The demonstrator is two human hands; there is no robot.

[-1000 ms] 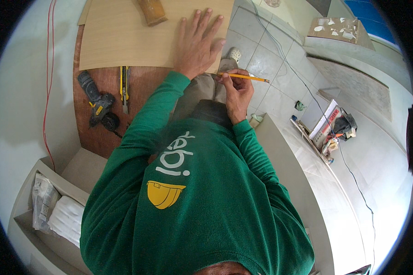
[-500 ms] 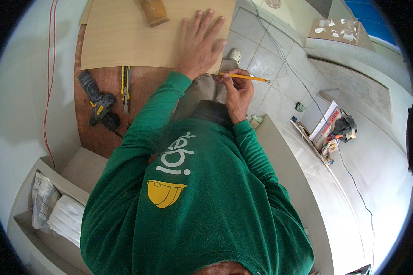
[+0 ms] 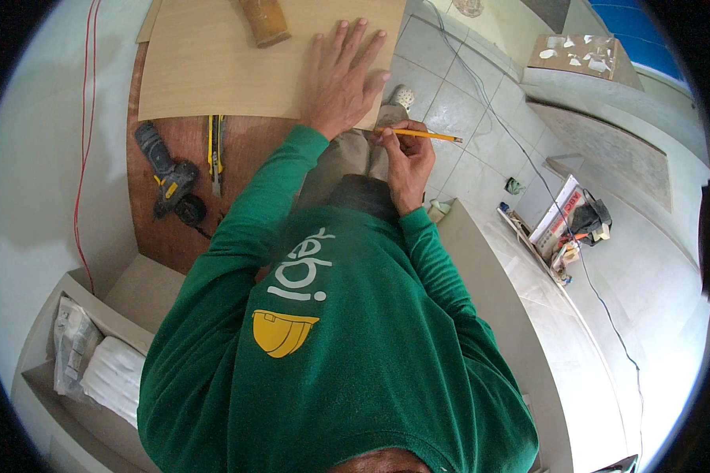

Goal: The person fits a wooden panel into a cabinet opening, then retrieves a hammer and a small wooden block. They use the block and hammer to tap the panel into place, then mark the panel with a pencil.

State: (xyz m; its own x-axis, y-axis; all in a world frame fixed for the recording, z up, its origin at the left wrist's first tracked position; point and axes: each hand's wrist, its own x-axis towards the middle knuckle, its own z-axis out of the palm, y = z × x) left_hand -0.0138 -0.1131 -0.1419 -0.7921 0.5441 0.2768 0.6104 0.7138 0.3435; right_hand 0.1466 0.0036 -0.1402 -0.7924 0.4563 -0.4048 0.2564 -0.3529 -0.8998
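Note:
My left hand (image 3: 344, 83) lies flat with its fingers spread on a light wood-toned sheet (image 3: 213, 75), close to the sheet's right edge. Just beyond the sheet's near right corner, my right hand (image 3: 408, 162) pinches a yellow pencil (image 3: 430, 135), whose rear end points right. The pencil's tip is hard to make out by the fingers. A brown block-like piece (image 3: 265, 22) rests on the sheet, left of my left hand. Under the sheet is a reddish-brown board (image 3: 162, 240). A yellow-and-black utility knife (image 3: 216, 155) and a dark power tool (image 3: 170, 173) lie on that board, left of my left forearm.
A red cord (image 3: 84, 158) hangs along the left wall. At lower left, an open compartment (image 3: 35, 386) holds a plastic bag and a white bundle. A dark cable (image 3: 521, 146) crosses the tiled floor (image 3: 469, 169) at right. Assorted items and a black bag (image 3: 592, 214) sit further right.
Very little differs. The whole view has shifted slightly; my left hand stays flat on the sheet and my right hand keeps hold of the pencil.

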